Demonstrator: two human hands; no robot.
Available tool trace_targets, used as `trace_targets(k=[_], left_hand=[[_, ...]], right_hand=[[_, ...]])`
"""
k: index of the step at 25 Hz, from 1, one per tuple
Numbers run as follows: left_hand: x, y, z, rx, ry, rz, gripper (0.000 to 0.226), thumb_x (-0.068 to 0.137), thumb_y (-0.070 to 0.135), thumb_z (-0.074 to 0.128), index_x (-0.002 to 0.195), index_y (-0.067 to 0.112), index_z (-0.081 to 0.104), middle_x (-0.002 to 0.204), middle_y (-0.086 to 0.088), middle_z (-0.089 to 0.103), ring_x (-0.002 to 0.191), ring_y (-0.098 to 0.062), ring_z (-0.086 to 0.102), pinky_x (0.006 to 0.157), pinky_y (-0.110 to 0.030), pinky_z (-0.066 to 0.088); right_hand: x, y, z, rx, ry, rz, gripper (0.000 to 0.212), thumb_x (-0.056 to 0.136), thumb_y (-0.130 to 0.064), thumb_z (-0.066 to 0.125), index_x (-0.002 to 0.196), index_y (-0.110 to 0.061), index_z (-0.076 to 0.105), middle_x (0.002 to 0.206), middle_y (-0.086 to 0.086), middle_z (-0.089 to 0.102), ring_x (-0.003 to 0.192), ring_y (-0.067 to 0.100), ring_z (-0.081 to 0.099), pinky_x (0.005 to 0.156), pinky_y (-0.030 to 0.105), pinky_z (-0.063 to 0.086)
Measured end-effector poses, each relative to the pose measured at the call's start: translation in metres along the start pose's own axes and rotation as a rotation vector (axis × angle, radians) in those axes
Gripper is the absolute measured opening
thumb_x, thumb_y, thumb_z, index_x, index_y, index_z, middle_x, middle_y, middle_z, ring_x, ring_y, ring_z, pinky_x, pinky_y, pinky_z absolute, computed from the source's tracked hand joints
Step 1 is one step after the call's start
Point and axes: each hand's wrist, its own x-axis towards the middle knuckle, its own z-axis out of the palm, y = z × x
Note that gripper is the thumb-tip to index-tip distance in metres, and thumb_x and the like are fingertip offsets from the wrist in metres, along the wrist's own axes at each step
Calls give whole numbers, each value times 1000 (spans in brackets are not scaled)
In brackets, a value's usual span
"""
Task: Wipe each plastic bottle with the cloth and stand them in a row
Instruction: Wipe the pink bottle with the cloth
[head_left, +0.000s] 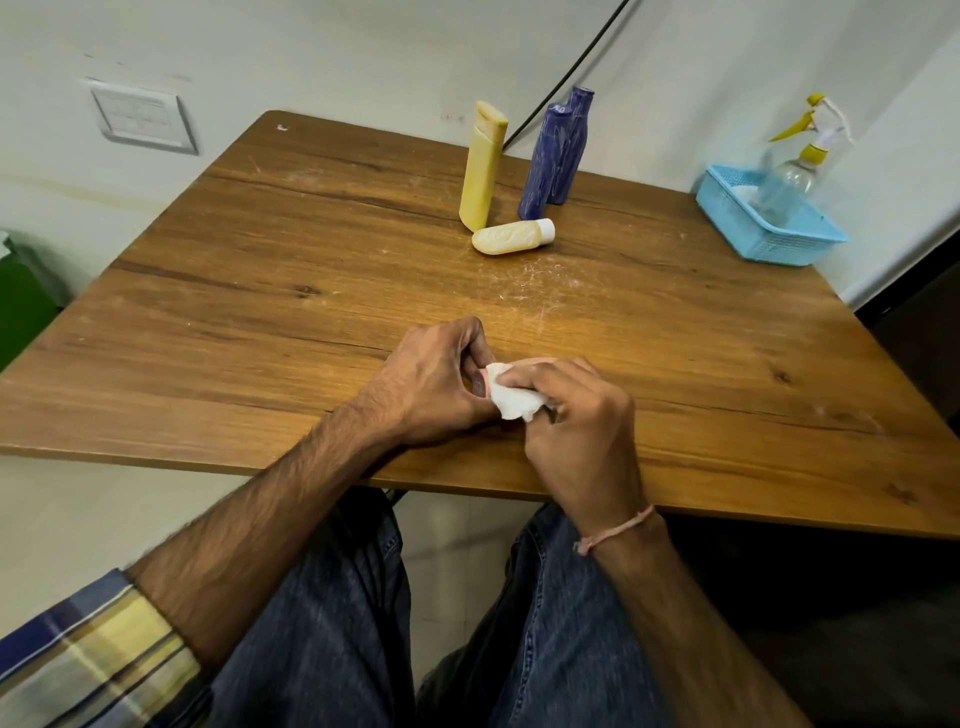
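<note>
Both hands at near desk edge, close together over the wood. Left hand (431, 384): fingers curled shut around a small object, mostly hidden; only a dark end and a pinkish strip show between the hands, so what it is cannot be told. Right hand (576, 415): fingers closed on a white cloth (514, 400), bunched and pressed against the held object. Pink thread band (613, 531) on right wrist. Striped sleeve (88, 660) rolled up on left arm. Jeans (332, 623) visible below desk edge.

Desk (311, 291): brown wood grain, pale scuff marks near centre.

Bottles, far half of desk, grouped close together:
- Small cream bottle (511, 237), white cap, lying on its side, cap pointing right, nearest of the group.
- Tall yellow bottle (482, 166), upright, just behind and left of the lying one.
- Blue bottle (543, 161), upright, right of the yellow one.
- Second blue bottle (571, 145), upright, just behind and touching or nearly touching the first; cannot tell which.

Blue basket (779, 239) at far right corner, holding a clear spray bottle (795, 171) with yellow trigger head.

Black cable (571, 67) on the wall behind the bottles. White switch plate (140, 117) on wall, far left.
</note>
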Motion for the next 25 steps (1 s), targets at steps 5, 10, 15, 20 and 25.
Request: trace_targets(k=[5,10,15,20,25], left_hand=[[2,-1,0,43,9,-38,41,64,39,92,89,24,63,76,8,70,66,3,62,52,-9,42],[2,-2,2,-9,16,7,37,67,35,90,87,19,64,75,7,69,65,7,61,53,-10,43],[3,-2,2,25,30,0,36,66,34,91,84,22,62,71,9,69,64,7,60,52,-8,41],[2,-2,0,-34,8,19,34,64,33,86,86,19,64,75,6,71,62,5,61,52,-10,42],[5,-3,0,39,7,-19,38,66,36,91,86,25,61,73,9,69,66,8,60,51,-7,40]], right_hand=[[-2,23,-2,-104,225,379,46,70,20,62,99,-12,79,94,4,70,85,19,66,77,38,59],[-15,-3,9,45,75,236,42,72,16,70,99,-15,79,95,3,70,85,14,65,73,19,54],[-7,10,5,-62,256,407,40,70,16,65,96,-11,79,92,6,71,79,21,67,72,38,59],[-5,-4,7,65,33,225,40,73,13,72,102,-13,79,96,5,71,86,16,66,74,23,57],[25,29,-16,-151,46,532,27,84,1,68,106,-13,77,104,3,70,94,13,61,73,7,39]])
